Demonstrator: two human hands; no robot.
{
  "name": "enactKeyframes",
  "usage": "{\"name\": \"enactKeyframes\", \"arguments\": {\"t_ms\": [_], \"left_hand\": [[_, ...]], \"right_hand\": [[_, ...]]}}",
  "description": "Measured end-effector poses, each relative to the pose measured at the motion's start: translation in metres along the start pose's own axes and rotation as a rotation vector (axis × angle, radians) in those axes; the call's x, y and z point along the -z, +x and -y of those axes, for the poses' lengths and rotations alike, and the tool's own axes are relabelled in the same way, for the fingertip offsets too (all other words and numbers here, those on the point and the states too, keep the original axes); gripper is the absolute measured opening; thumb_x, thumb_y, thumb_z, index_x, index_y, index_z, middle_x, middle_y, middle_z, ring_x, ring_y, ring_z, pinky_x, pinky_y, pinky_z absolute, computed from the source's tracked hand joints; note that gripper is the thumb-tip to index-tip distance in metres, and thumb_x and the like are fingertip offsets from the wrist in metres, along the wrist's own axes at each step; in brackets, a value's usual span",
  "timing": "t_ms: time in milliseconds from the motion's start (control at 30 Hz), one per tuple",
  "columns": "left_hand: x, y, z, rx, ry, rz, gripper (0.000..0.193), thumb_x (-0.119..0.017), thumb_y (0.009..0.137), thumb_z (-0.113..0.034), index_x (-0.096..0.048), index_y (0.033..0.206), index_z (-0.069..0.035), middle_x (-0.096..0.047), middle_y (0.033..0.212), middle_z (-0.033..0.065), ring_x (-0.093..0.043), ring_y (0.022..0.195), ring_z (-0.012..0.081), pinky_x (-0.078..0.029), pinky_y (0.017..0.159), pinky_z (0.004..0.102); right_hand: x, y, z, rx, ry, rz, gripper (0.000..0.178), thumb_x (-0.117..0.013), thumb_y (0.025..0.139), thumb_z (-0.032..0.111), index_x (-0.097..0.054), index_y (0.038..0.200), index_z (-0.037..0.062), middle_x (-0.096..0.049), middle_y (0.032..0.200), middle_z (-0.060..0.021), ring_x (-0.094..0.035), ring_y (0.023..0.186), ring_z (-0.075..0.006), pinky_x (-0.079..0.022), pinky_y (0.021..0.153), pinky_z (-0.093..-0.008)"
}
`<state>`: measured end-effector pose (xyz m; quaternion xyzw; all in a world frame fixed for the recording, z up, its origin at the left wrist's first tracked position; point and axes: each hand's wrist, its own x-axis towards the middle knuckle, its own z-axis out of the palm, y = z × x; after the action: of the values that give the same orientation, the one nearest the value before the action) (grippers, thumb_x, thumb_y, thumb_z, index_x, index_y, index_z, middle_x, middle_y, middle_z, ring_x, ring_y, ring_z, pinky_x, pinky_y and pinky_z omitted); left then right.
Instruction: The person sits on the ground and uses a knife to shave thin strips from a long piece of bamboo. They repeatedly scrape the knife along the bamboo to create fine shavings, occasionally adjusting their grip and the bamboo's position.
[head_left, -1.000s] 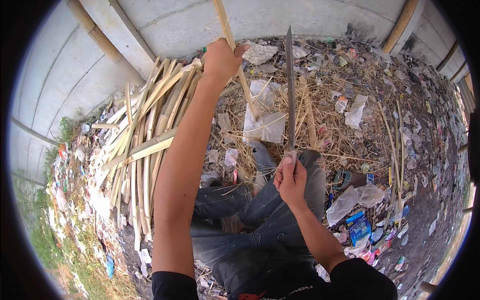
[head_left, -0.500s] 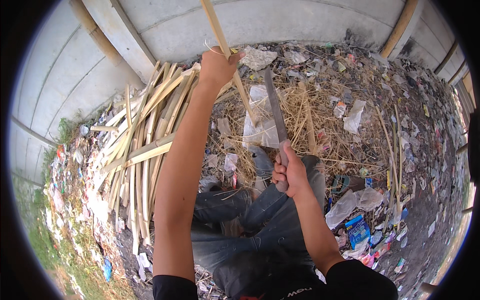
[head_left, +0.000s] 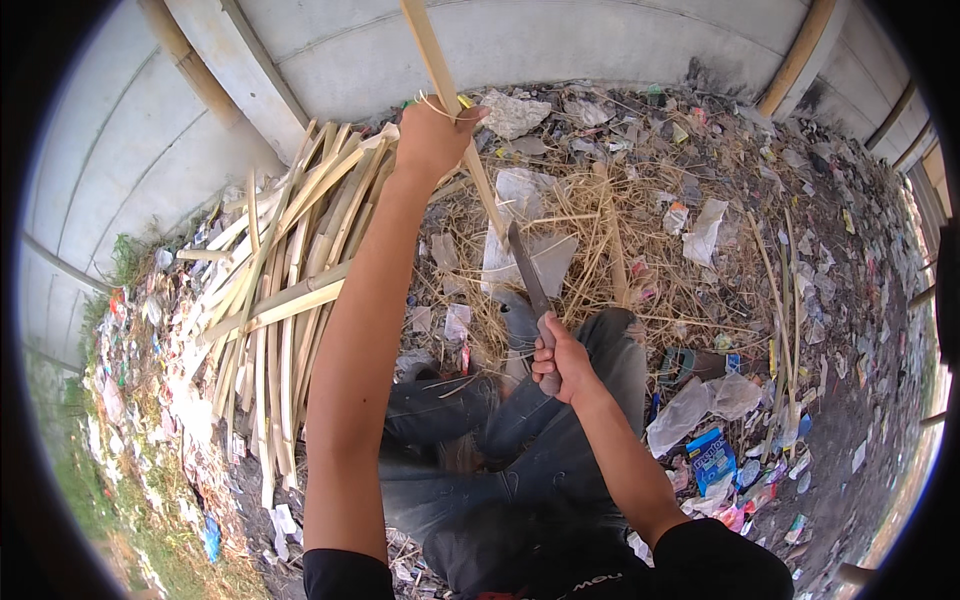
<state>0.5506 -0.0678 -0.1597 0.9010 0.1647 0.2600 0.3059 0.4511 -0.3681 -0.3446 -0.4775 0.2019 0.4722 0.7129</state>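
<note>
My left hand (head_left: 432, 142) is closed around a long pale bamboo strip (head_left: 430, 52), stretched out ahead of me. The strip slants from the top of the view down to a piece of white sheet (head_left: 555, 262) on the ground. Thin curled shavings stick out by the fingers. In my right hand (head_left: 566, 360) is the handle of a machete (head_left: 528, 268) with a long dark blade. Its tip lies beside the strip's lower end; whether they touch I cannot tell. My bent legs (head_left: 440, 410) are below.
To the left lies a heap of split bamboo strips (head_left: 285, 290). Dry shavings (head_left: 590, 230) and a bamboo piece (head_left: 612, 240) cover the ground ahead. A concrete wall (head_left: 560, 45) stands behind. Plastic litter, including a blue packet (head_left: 712, 458), is scattered on the right.
My right hand has drawn the machete down and to the left, so its tip is now by the strip's lower end. My left hand and the strip have hardly moved.
</note>
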Motion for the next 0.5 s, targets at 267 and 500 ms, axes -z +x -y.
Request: {"name": "enactKeyframes", "arguments": {"t_ms": [267, 500], "left_hand": [[-0.003, 0.01, 0.003, -0.059, -0.014, -0.123, 0.046, -0.078, 0.096, -0.039, -0.074, 0.081, 0.004, -0.069, 0.065, 0.0208, -0.073, 0.065, 0.036, -0.058, 0.064, 0.0457], [0.003, 0.006, 0.007, 0.085, 0.002, -0.13, 0.045, -0.075, 0.096, -0.033, -0.072, 0.075, 0.007, -0.068, 0.065, 0.0252, -0.072, 0.068, 0.0424, -0.058, 0.066, 0.0486]], "right_hand": [[-0.025, 0.001, -0.037, 1.156, -0.396, 0.035, 0.048, -0.062, 0.107, 0.051, -0.058, 0.09, 0.0054, -0.057, 0.067, -0.0027, -0.052, 0.05, -0.0108, -0.043, 0.047, -0.0319], [-0.012, -0.005, -0.015, 0.242, -0.31, 0.002, 0.056, -0.066, 0.102, 0.059, -0.05, 0.077, 0.0115, -0.051, 0.062, -0.0007, -0.052, 0.048, -0.0119, -0.048, 0.048, -0.0334]]}}
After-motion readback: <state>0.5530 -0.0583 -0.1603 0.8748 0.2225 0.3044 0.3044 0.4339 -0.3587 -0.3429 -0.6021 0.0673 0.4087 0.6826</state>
